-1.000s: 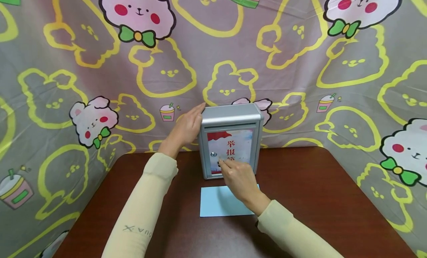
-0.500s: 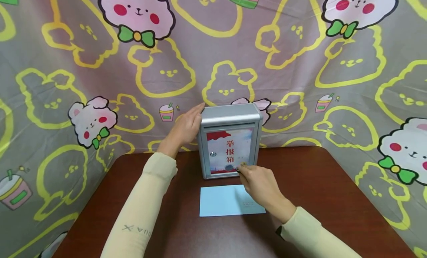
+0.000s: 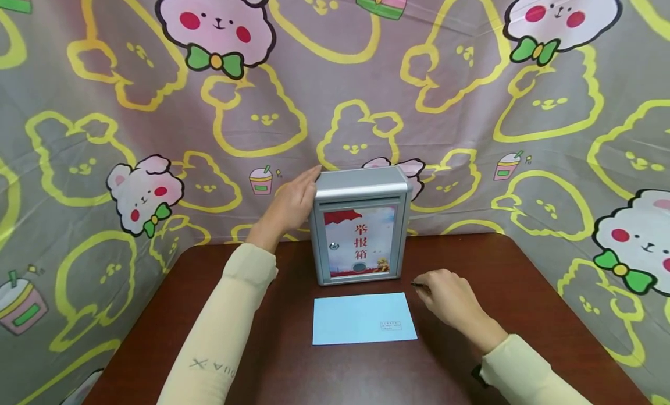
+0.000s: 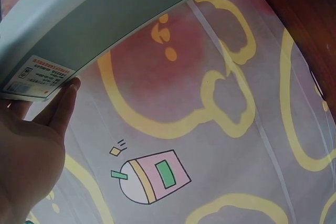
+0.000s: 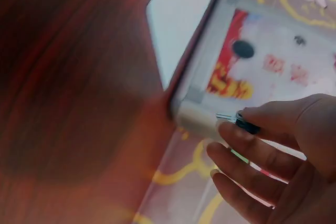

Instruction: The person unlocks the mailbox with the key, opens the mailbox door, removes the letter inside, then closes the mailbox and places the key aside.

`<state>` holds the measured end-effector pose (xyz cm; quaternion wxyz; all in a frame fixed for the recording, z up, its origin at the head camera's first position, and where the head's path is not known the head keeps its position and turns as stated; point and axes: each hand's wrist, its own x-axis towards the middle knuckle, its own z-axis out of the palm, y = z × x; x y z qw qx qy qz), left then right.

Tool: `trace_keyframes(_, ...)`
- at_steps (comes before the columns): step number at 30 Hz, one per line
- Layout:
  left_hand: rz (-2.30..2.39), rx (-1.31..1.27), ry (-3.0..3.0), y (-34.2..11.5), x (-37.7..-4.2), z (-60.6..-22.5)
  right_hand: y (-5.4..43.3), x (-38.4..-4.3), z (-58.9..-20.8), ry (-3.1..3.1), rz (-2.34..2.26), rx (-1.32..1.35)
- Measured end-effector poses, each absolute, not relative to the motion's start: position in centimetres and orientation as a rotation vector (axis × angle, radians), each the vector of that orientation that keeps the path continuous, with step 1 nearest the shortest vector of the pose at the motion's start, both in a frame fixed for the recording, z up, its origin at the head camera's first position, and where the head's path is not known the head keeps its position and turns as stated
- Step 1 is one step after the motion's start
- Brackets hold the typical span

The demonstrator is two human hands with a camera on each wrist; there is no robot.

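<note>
A grey metal box [image 3: 361, 210] with red characters on its front door stands upright at the table's back. My left hand [image 3: 293, 201] rests against its left side near the top, fingers extended; the left wrist view shows the fingertips touching the box's side [image 4: 121, 19] by a white label [image 4: 39, 74]. On the door's left is a round lock [image 3: 334, 246]. My right hand [image 3: 450, 297] hovers right of the box's base, pinching a small dark-headed key [image 5: 248, 125] between thumb and index finger. A light blue envelope [image 3: 356, 318] lies flat before the box.
The dark red-brown table [image 3: 272, 358] bears the box and envelope. Close behind the box hangs a patterned cloth [image 3: 209, 120], which also closes in both sides. A narrow slot [image 3: 358, 202] runs above the box's door.
My right hand has moved from near the lock across the door, then right and down past the envelope's right edge, still pinching the key. The left hand and box have stayed in place.
</note>
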<state>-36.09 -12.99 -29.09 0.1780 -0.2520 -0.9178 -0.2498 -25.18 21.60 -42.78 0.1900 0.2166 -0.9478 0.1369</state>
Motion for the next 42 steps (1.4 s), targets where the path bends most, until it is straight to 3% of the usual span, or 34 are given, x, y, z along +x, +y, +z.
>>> trace_keyframes(15, -0.710, -0.696, -2.586, -12.9, -36.1, -29.1, 23.5, -26.6, -46.0, -2.733, 0.166, 0.741)
trace_keyframes(31, -0.770, -0.715, -2.577, -12.8, -36.2, -29.2, 23.6, -26.1, -46.8, -2.712, 0.019, 0.840)
trace_keyframes(42, -1.092, -0.708, -2.552, -13.4, -35.9, -30.2, 23.7, -26.1, -45.8, -2.763, 0.021, 0.903)
